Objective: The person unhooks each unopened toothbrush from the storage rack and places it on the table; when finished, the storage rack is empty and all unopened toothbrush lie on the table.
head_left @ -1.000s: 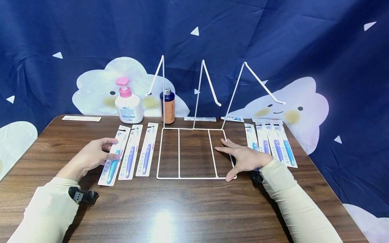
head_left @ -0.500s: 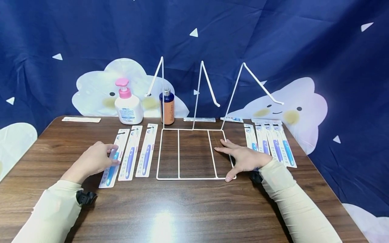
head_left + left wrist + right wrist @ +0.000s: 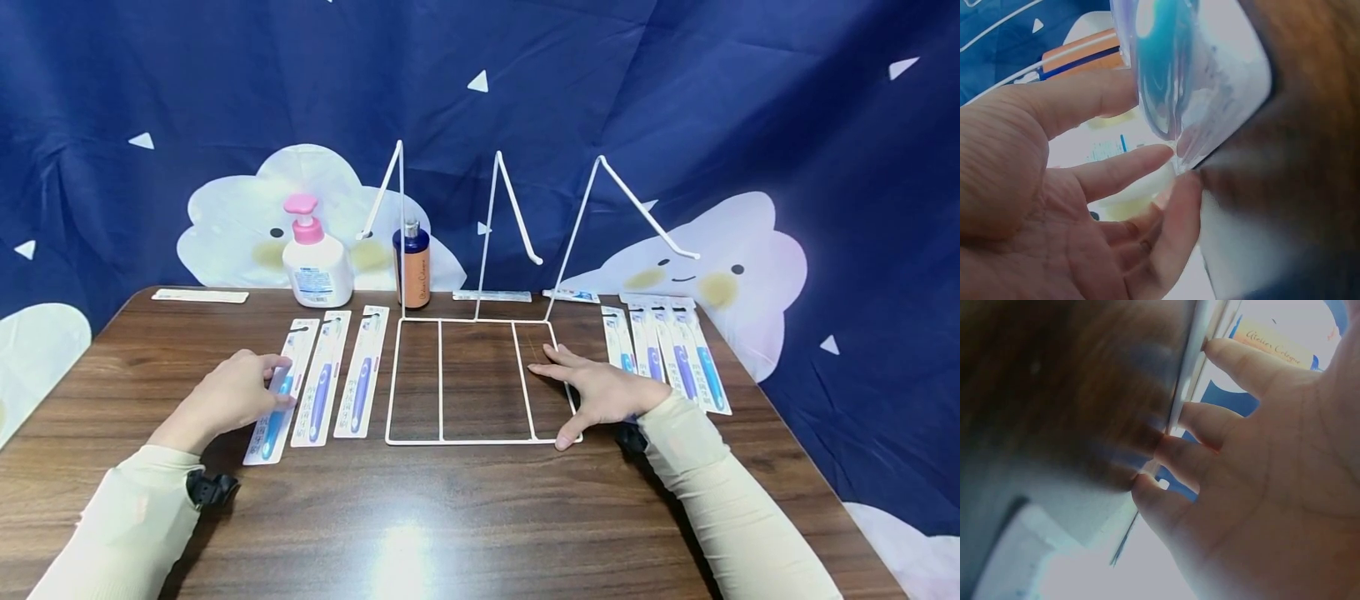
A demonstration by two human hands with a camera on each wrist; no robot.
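Woodgrain table (image 3: 465,517): left hand (image 3: 228,398) pinches glossy carded toothbrush (image 3: 279,398)

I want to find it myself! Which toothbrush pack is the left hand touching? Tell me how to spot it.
Find the white wire rack in the middle of the brown table. Three toothbrush packs lie in a row just left of it. The left hand touches the outermost pack, farthest from the rack: its brush handle is teal, its neighbours' purple.
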